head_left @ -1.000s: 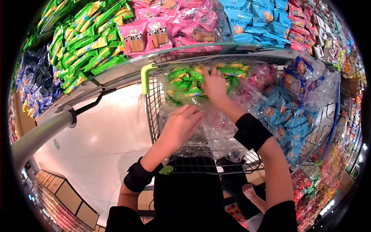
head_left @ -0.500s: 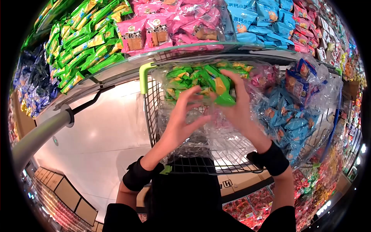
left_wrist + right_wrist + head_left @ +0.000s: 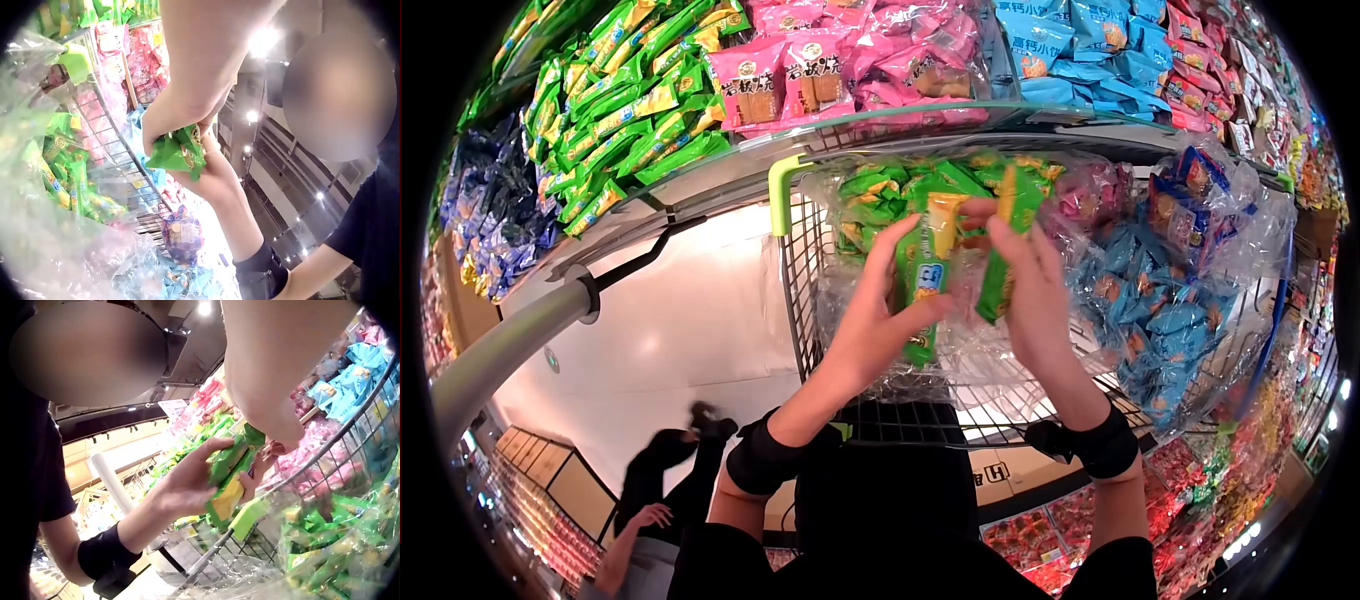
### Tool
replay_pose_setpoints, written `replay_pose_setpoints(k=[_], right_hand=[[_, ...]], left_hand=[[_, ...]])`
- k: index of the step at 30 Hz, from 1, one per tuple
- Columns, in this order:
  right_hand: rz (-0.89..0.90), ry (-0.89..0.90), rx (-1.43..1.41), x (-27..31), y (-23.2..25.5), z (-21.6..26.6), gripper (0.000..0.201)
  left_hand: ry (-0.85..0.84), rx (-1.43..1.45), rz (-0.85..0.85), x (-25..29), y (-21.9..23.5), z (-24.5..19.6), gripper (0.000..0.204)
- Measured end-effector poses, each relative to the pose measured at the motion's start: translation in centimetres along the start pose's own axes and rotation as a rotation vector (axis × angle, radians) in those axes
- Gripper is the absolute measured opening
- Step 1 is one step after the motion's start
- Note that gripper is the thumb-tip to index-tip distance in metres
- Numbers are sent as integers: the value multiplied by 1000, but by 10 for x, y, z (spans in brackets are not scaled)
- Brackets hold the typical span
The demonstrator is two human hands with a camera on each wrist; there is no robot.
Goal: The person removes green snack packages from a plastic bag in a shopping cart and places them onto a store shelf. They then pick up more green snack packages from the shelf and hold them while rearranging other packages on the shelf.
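Over the shopping cart, my left hand [image 3: 870, 320] grips a green-and-yellow snack packet [image 3: 922, 285] standing upright, its thumb across the front. Facing it, my right hand [image 3: 1035, 300] holds a second green snack packet [image 3: 1010, 245], slightly tilted, between thumb and fingers. In the right wrist view, the left hand [image 3: 178, 487] has its fingers around green packets [image 3: 228, 478]. A green packet [image 3: 178, 152] also shows at the hands in the left wrist view. Behind them in the cart lies a clear bag of more green packets [image 3: 865, 195].
The wire cart [image 3: 800, 270] also carries blue packets [image 3: 1165, 315], pink packets [image 3: 1092, 190], a dark blue pack [image 3: 1190, 205] and loose clear plastic. Beyond its far rim runs a glass-edged shelf [image 3: 750, 145] of snacks. Another person [image 3: 665, 470] is at lower left.
My right hand has drawn green packets up from the bag in the cart. The left hand, earlier without a packet, now grips one. Another person has come into view at lower left.
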State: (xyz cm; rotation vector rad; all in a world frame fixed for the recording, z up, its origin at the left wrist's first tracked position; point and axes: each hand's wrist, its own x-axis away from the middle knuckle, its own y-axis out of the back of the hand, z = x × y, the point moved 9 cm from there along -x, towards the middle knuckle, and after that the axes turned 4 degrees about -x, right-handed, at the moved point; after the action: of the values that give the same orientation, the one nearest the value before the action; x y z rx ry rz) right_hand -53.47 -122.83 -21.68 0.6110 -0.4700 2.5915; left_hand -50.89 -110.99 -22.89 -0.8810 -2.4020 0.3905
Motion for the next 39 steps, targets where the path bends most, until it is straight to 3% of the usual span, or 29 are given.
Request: replay_pose_setpoints(k=[1, 3, 5, 7, 9, 16, 18, 19, 21, 22, 24, 27, 29, 31, 38, 39], right_hand=[[-27, 109, 90, -4, 8, 10, 33], [-32, 75, 14, -4, 14, 13, 33], [206, -74, -313, 3, 0, 10, 35], [226, -130, -358, 7, -5, 10, 38], [309, -236, -596, 12, -15, 6, 41], [268, -239, -654, 15, -31, 8, 43], [467, -174, -623, 19, -39, 15, 46], [467, -175, -622, 19, -37, 16, 46], [506, -141, -343, 20, -38, 16, 43], [508, -143, -342, 23, -43, 18, 43], [254, 95, 276, 23, -35, 33, 36], [302, 234, 411, 25, -39, 31, 38], [300, 234, 429, 24, -42, 36, 40], [307, 412, 681, 28, -49, 49, 41], [287, 409, 765, 31, -51, 53, 44], [280, 335, 630, 29, -45, 46, 40]], left_hand=[[48, 38, -29, 2, 4, 0, 71], [95, 78, -57, 7, 11, 0, 69], [92, 193, -97, 11, 16, 0, 67], [113, 195, -146, 13, 21, -1, 64], [81, 274, -83, 13, 19, -6, 62], [49, 319, -72, 17, 18, -9, 50], [31, 335, -76, 18, 19, -10, 49], [13, 350, -80, 19, 20, -11, 48], [1, 361, -71, 19, 21, -14, 48], [-10, 369, -61, 19, 21, -16, 49], [-30, 391, -48, 22, 23, -20, 49], [-70, 417, -27, 25, 23, -28, 50], [-149, 429, -58, 27, 29, -35, 51], [-152, 412, -98, 26, 32, -38, 53], [-238, 340, -14, 26, 28, -55, 61], [-207, 338, -33, 27, 27, -54, 63]])
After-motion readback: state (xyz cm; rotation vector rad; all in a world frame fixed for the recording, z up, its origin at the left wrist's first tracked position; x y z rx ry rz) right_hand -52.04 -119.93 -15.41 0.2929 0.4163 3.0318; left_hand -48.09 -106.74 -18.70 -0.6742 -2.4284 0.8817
